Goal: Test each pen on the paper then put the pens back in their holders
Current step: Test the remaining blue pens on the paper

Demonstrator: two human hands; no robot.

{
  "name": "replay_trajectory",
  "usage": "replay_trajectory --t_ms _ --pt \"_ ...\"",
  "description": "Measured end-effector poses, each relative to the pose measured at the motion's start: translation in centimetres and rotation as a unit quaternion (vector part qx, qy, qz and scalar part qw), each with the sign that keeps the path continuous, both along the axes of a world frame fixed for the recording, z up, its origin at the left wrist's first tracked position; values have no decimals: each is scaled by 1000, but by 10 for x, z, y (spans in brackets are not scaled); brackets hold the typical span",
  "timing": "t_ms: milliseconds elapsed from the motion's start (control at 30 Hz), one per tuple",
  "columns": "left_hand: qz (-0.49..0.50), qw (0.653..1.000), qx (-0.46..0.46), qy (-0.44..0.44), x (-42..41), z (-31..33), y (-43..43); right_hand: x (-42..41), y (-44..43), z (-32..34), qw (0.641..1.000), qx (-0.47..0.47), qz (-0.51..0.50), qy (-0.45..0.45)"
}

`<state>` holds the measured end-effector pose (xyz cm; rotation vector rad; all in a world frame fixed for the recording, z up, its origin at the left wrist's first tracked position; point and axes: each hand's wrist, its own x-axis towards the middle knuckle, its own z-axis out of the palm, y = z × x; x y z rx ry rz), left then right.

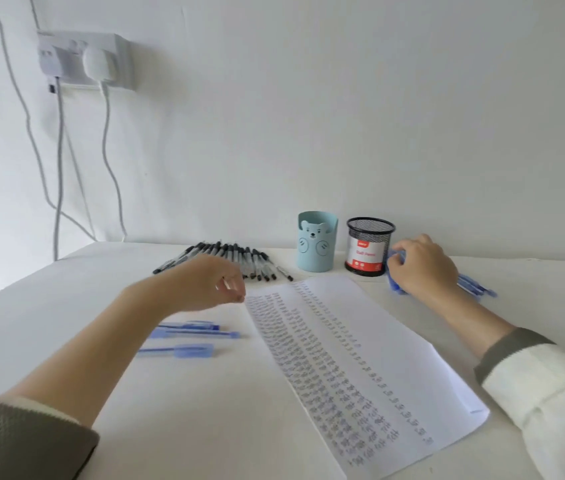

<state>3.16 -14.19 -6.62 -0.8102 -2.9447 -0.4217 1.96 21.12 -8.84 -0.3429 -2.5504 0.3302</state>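
A white paper (353,355) covered in rows of scribbles lies slanted on the table. Three blue pens (187,337) lie left of it. A row of several black pens (239,259) lies at the back. A light blue bear holder (316,241) and a black mesh holder (369,245) stand behind the paper. My right hand (423,266) grips a bunch of blue pens (471,285) on the table beside the mesh holder. My left hand (211,284) hovers over the paper's top left corner with fingers loosely curled, holding nothing visible.
The white table (49,323) meets a white wall at the back. A wall socket (83,60) with plugs and hanging cables is at the upper left.
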Motion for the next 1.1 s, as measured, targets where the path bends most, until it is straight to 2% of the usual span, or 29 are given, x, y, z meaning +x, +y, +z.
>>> replay_trajectory --t_ms 133,200,367,533,633,700,767,800,867,933,1000,1100 --pt "24 990 -46 -132 8 10 -26 19 -30 -5 995 -14 103 -4" --pt "21 985 -55 -162 10 11 -29 27 -41 -10 989 -28 146 -19" --pt "28 991 -45 -125 5 8 -30 38 -47 -11 977 -45 208 -23" --pt "41 987 -61 -140 6 10 -34 39 -41 -12 972 -61 225 -15" --pt "50 993 -73 -76 3 6 -29 37 -36 -10 972 -63 224 -14" --pt "28 999 7 38 -2 0 -17 36 -35 -9 971 -64 229 -13" --pt "-71 979 103 164 2 -6 7 36 -34 -10 971 -63 230 -18" --pt "-133 964 124 193 10 -9 23 36 -33 -10 972 -59 227 -24" --pt "-225 950 123 176 28 -22 54 36 -33 -11 973 -53 223 -39" --pt "-268 949 102 133 42 -35 75 38 -35 -10 973 -36 223 -57" --pt "-270 954 101 85 42 -41 79 42 -37 -9 971 20 223 -81" --pt "-179 979 89 35 35 -39 69 50 -44 -4 946 172 256 -104"
